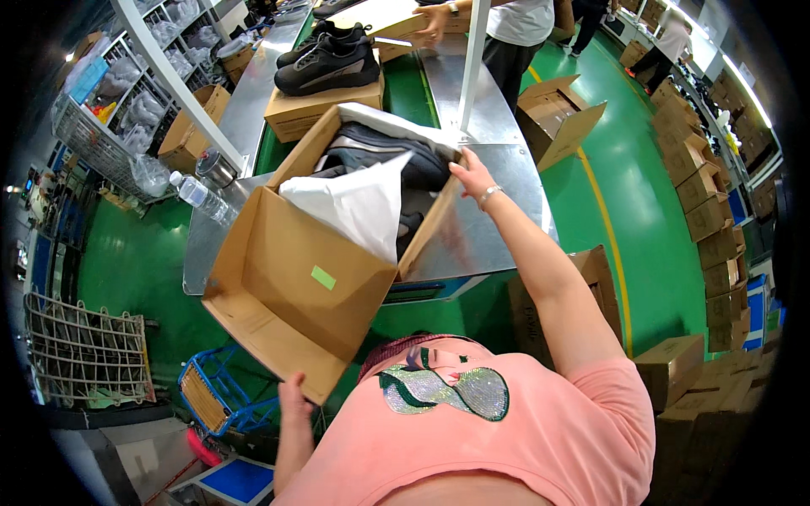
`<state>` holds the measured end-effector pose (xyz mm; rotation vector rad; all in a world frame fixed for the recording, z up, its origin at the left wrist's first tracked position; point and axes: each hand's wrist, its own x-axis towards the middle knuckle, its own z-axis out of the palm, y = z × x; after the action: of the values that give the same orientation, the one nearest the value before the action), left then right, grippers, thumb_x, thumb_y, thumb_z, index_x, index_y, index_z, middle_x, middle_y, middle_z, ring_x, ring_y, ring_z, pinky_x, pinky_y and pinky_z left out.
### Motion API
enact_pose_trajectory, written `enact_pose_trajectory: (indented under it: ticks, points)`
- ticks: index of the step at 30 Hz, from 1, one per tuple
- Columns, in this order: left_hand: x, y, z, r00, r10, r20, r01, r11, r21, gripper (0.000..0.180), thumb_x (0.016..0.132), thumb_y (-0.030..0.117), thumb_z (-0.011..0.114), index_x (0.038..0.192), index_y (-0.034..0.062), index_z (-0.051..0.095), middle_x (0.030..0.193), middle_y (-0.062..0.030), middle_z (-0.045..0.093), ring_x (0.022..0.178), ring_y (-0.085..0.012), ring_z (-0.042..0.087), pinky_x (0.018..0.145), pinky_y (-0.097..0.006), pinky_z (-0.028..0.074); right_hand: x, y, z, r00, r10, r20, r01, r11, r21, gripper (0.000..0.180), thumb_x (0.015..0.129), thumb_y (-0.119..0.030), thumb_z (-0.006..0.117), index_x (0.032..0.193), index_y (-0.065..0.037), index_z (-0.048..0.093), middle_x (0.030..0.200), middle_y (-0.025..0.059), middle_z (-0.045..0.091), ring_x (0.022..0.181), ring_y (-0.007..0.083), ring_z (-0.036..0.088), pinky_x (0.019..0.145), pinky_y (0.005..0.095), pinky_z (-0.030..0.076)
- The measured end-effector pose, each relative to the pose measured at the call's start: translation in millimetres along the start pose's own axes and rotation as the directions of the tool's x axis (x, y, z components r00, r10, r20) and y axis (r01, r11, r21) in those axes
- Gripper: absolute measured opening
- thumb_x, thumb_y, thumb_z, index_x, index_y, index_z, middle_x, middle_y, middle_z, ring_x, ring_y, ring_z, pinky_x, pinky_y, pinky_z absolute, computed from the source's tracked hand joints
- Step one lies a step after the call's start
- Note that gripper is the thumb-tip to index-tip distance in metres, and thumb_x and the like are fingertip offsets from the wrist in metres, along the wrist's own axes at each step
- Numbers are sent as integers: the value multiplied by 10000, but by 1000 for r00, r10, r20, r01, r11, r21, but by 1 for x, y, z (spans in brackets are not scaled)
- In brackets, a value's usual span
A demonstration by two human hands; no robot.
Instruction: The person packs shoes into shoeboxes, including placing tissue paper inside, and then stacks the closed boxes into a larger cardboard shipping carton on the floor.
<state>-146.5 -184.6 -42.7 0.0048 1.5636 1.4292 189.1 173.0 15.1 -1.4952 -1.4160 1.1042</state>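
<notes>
An open brown cardboard shoebox (pixel 428 229) sits tilted at the near end of the metal workbench. Inside lie dark grey and black shoes (pixel 390 153), partly covered by a sheet of white tissue paper (pixel 359 201). Its hinged lid (pixel 283 274) hangs open toward me past the bench edge, with a small green sticker (pixel 323 277) on the inner face. My left hand (pixel 294 398) holds the lid's near corner, fingers partly hidden behind it. My right hand (pixel 475 177), a bracelet at its wrist, grips the box's far right corner.
Beyond stands a pair of black shoes (pixel 329 63) on a closed shoebox (pixel 325 108). A water bottle (pixel 202 198) and a metal cup (pixel 215 169) are at left. A white post (pixel 472 67) rises at right. A co-worker's hand (pixel 434 24) reaches over another box.
</notes>
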Motion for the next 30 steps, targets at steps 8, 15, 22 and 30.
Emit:
enact_pose_trajectory:
  ticks: [8,15,22,30]
  points:
    - [-25,-30,78,994,21,110,-61,926,373,265,706,110,481,867,-100,500,848,-128,537,731,-223,539,626,-363,450,-28,-57,83,880,-228,417,144,964,223,418,766,-228,495,1131,-48,399,973,108,528,897,170,497,787,258,389]
    - [-28,-20,90,987,-8,162,-49,935,350,287,728,143,451,882,-96,487,857,-136,532,745,-239,546,621,-362,466,-94,-91,99,271,-516,813,822,563,84,282,643,-157,506,915,-186,577,1054,45,500,720,227,557,636,324,448]
    - [-26,-22,92,957,42,286,-171,880,444,303,741,136,443,915,-110,464,903,-159,513,764,-256,546,631,-391,485,-107,-71,104,292,-439,850,832,555,1,176,650,-159,507,780,-96,608,937,30,553,694,233,552,620,306,446]
    - [-6,-2,139,912,-171,373,184,983,2,230,767,121,429,936,-33,461,881,-147,523,763,-266,546,646,-401,484,-114,-50,89,550,-530,646,800,556,-224,149,682,-164,504,804,-104,566,934,22,538,682,226,549,604,318,450]
